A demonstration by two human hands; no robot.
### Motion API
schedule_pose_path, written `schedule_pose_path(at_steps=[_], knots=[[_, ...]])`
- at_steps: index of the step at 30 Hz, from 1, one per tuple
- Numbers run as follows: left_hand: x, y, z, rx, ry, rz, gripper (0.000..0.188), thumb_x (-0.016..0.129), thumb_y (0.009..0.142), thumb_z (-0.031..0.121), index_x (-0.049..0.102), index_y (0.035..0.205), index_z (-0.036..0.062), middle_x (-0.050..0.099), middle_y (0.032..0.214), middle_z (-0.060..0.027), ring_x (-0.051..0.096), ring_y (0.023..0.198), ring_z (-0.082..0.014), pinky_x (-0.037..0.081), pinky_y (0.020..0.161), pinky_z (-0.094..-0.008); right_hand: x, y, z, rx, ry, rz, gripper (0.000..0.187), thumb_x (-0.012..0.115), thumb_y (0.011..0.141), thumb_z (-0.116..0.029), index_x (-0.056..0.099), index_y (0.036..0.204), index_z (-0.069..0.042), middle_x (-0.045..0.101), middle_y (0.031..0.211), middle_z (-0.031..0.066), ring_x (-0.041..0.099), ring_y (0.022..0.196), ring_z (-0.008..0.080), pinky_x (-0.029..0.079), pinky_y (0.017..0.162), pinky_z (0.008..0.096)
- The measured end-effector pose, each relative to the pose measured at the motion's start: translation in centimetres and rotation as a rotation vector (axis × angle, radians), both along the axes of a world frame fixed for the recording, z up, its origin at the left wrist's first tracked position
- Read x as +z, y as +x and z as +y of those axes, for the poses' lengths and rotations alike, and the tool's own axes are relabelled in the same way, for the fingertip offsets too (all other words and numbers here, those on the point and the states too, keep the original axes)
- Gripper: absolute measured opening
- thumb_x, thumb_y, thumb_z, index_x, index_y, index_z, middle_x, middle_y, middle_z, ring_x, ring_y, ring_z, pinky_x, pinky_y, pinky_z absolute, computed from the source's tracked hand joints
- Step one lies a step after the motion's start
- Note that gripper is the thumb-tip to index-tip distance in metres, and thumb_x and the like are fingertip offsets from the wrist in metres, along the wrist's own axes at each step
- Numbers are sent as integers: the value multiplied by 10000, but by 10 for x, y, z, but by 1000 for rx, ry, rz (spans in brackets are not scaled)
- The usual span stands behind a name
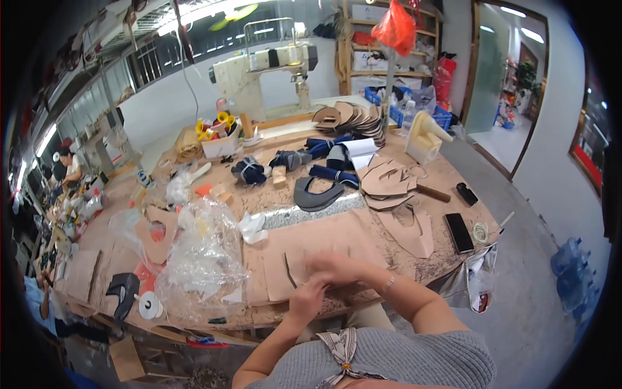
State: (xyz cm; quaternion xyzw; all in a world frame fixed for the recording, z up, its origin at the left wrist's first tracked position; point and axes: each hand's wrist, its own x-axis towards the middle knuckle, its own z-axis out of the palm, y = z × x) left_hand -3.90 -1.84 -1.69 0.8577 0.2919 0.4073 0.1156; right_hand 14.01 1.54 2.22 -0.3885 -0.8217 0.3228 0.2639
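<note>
Both of my hands are over a tan sheet (275,279) at the front of the table. My right hand (334,267) reaches in across the sheet, its fingers smeared by motion. Just below and left of it, near the sheet's front edge, my left hand (307,301) has its fingers drawn together; what they hold, if anything, is hidden. The two hands touch or nearly touch. A thin dark curved line or strip (289,270) shows on the sheet left of my hands. Behind the sheet lies a silvery speckled slab (304,212).
Clear plastic bags (201,253) heap up on the left, near a white spool (150,305). Cut tan pieces (389,181), a dark U-shaped piece (319,193) and navy bundles (249,170) lie behind. A phone (459,232) rests at right. A sewing machine (259,74) stands at the back.
</note>
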Motion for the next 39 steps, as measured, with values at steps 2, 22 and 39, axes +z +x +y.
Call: schedule_pose_path(at_steps=[2,22,39], knots=[[6,-3,1,27,-234,-64,155,686,795,64,654,940,22,681,922,-109,653,892,-310,516,851,-374,-2,9,-37,47,238,18,421,661,862,-292,569,1212,-78,642,1044,130,600,1001,302,464,878,410],[2,18,21,99,72,80,160,664,816,182,659,948,91,663,1005,-64,620,1017,-259,487,867,-374,0,79,166,-438,477,-314,535,741,767,-247,564,1228,-43,609,1184,178,557,1120,359,445,941,425],[8,10,25,40,-167,-189,120,656,848,134,679,935,56,677,925,-91,656,892,-225,523,754,-315,7,35,191,-850,608,298,147,627,856,-140,690,912,-19,686,890,178,659,884,334,496,782,390]])
